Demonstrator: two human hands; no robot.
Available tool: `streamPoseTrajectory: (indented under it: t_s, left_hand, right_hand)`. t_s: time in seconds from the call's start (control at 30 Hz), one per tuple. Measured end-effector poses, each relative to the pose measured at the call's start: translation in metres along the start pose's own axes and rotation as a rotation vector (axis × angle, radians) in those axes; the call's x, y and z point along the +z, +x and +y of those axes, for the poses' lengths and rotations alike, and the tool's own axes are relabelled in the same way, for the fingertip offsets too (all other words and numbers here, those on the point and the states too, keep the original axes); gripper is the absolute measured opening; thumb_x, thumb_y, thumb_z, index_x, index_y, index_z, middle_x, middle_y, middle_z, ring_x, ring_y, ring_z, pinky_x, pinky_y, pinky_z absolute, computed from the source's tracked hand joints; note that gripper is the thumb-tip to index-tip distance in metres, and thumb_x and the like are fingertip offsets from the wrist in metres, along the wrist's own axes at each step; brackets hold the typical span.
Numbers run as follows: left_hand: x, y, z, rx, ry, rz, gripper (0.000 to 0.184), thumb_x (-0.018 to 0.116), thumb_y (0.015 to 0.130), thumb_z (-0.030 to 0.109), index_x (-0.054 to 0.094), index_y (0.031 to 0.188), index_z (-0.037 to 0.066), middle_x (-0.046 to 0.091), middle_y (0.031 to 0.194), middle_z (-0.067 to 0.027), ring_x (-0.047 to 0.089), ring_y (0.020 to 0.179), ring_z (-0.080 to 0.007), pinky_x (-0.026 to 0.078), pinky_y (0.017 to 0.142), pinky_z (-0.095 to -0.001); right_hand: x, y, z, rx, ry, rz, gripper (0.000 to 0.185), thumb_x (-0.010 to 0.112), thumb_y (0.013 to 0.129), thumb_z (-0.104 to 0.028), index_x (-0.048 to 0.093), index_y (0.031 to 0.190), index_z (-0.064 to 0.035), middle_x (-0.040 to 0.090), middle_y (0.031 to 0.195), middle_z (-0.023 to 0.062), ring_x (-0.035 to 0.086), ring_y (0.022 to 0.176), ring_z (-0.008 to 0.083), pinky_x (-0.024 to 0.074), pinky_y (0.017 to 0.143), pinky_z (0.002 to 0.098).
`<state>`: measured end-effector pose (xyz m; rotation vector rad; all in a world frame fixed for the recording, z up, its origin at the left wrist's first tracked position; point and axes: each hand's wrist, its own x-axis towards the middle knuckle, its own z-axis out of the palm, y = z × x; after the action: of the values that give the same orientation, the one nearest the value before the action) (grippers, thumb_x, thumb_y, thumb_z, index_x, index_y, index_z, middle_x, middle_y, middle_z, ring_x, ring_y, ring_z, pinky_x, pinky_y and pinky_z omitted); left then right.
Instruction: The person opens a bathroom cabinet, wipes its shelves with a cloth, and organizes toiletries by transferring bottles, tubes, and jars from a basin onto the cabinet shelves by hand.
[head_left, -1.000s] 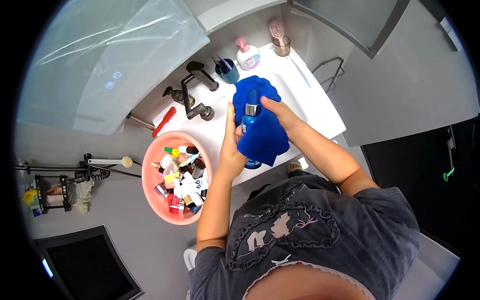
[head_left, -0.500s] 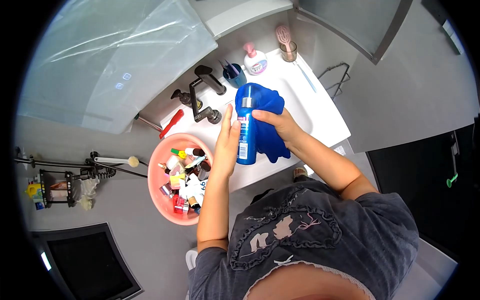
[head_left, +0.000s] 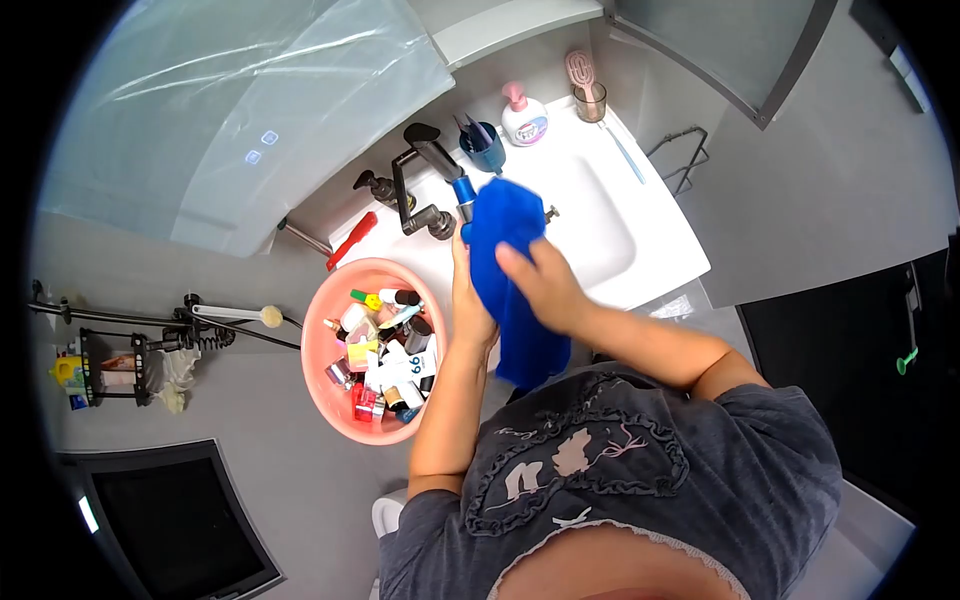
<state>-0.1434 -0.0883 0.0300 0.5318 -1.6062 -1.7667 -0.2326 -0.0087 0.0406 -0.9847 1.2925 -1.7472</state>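
Over the near edge of the sink, my left hand (head_left: 472, 302) is closed around a blue bottle (head_left: 463, 189). Only the bottle's blue cap and silver band show; the rest is behind a blue cloth (head_left: 508, 215). My right hand (head_left: 548, 288) grips the cloth and presses it against the bottle, thumb on top. The lower end of the cloth hangs toward my shirt. The fingers of both hands are partly hidden by the cloth.
A pink basin (head_left: 313, 385) full of bottles and small cosmetics stands at left. Around the white sink (head_left: 660, 250) are a black faucet (head_left: 430, 150), a pump bottle (head_left: 523, 122), a toothbrush cup (head_left: 484, 152), a pink hairbrush (head_left: 580, 72) and a red comb (head_left: 352, 240).
The cloth, bunched behind the bottle before, now lies over its front and covers most of it. My right hand has moved down and across with the cloth. The view has shifted slightly.
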Motion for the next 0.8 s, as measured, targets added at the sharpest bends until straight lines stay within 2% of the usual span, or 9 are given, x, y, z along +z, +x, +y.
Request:
streamPoseTrajectory:
  t_s: [0.1, 0.2, 0.27, 0.37, 0.43, 0.53, 0.67, 0.77, 0.8]
  left_hand:
    - [-0.001, -0.004, 0.008, 0.072, -0.159, 0.068, 0.065, 0.039, 0.096, 0.044, 0.02, 0.14, 0.001, 0.042, 0.129, -0.0137, 0.047, 0.115, -0.0218, 0.037, 0.098, -0.0327]
    - [-0.01, 0.005, 0.0, 0.278, 0.221, 0.21, 0.071, 0.039, 0.094, 0.05, 0.023, 0.138, -0.004, 0.042, 0.128, -0.0166, 0.043, 0.118, -0.0238, 0.033, 0.099, -0.0342]
    - [-0.022, 0.011, -0.017, 0.442, 0.533, 0.231, 0.076, 0.039, 0.091, 0.055, 0.027, 0.135, -0.006, 0.039, 0.129, -0.0216, 0.035, 0.124, -0.0296, 0.027, 0.103, -0.039]
    - [-0.036, 0.011, -0.035, 0.613, 0.965, 0.235, 0.073, 0.047, 0.089, 0.051, 0.03, 0.133, -0.005, 0.041, 0.121, -0.0222, 0.041, 0.114, -0.0346, 0.03, 0.1, -0.0395]
    - [-0.035, 0.012, -0.027, 0.524, 0.835, 0.161, 0.07, 0.052, 0.088, 0.046, 0.031, 0.133, -0.004, 0.042, 0.119, -0.0215, 0.044, 0.11, -0.0342, 0.032, 0.097, -0.0388]
    - [-0.032, 0.014, -0.021, 0.456, 0.692, 0.154, 0.065, 0.063, 0.085, 0.031, 0.033, 0.132, -0.002, 0.044, 0.115, -0.0198, 0.049, 0.103, -0.0327, 0.038, 0.091, -0.037]
    - [-0.031, 0.014, -0.001, 0.523, 0.961, 0.143, 0.066, 0.069, 0.079, 0.024, 0.036, 0.131, 0.001, 0.047, 0.113, -0.0199, 0.053, 0.098, -0.0347, 0.044, 0.082, -0.0375]
    - [-0.021, 0.006, 0.01, 0.558, 1.127, -0.012, 0.073, 0.075, 0.066, 0.01, 0.04, 0.13, 0.006, 0.049, 0.111, -0.0178, 0.058, 0.091, -0.0359, 0.05, 0.073, -0.0399]
    - [-0.021, 0.008, 0.009, 0.577, 1.127, -0.005, 0.073, 0.076, 0.065, 0.01, 0.041, 0.129, 0.006, 0.05, 0.111, -0.017, 0.058, 0.09, -0.0349, 0.05, 0.072, -0.0396]
  right_hand:
    - [-0.002, 0.011, -0.02, 0.32, 0.572, -0.098, 0.041, 0.051, 0.092, -0.037, 0.052, 0.117, -0.0039, 0.059, 0.105, 0.0043, 0.056, 0.093, 0.0096, 0.0443, 0.083, 0.0252]
    - [0.001, 0.002, -0.004, 0.423, 0.606, -0.09, 0.041, 0.051, 0.092, -0.038, 0.053, 0.115, -0.0034, 0.06, 0.101, 0.0045, 0.057, 0.093, 0.0104, 0.0443, 0.083, 0.0246]
    - [0.003, -0.004, 0.023, 0.637, 0.897, -0.019, 0.04, 0.051, 0.092, -0.038, 0.056, 0.111, -0.0033, 0.062, 0.096, 0.0046, 0.058, 0.088, 0.011, 0.0458, 0.078, 0.0229]
    - [-0.002, -0.001, 0.053, 0.6, 0.747, 0.068, 0.038, 0.053, 0.091, -0.037, 0.059, 0.107, -0.0036, 0.063, 0.092, 0.0044, 0.059, 0.082, 0.011, 0.0472, 0.072, 0.0224]
    - [0.002, -0.004, 0.042, 0.66, 0.551, 0.141, 0.032, 0.057, 0.09, -0.031, 0.059, 0.106, -0.0026, 0.063, 0.091, 0.0044, 0.06, 0.076, 0.0104, 0.048, 0.067, 0.0222]
    - [0.009, -0.011, 0.039, 0.27, 0.277, 0.258, 0.028, 0.064, 0.086, -0.02, 0.057, 0.105, -0.001, 0.063, 0.087, 0.0039, 0.058, 0.074, 0.0082, 0.0483, 0.066, 0.0222]
    - [-0.022, -0.007, 0.017, 0.014, 0.31, 0.164, 0.024, 0.048, 0.095, -0.021, 0.057, 0.104, -0.0009, 0.062, 0.089, 0.0037, 0.057, 0.078, 0.0088, 0.0467, 0.071, 0.0238]
    - [-0.031, 0.021, -0.016, -0.295, -0.125, -0.006, 0.026, 0.058, 0.089, -0.019, 0.057, 0.105, 0.0011, 0.064, 0.091, 0.0044, 0.058, 0.081, 0.0093, 0.0471, 0.074, 0.0239]
    - [-0.026, 0.028, -0.027, -0.274, -0.047, 0.027, 0.026, 0.061, 0.088, -0.019, 0.058, 0.104, 0.001, 0.064, 0.092, 0.0046, 0.058, 0.081, 0.0093, 0.0476, 0.074, 0.024]
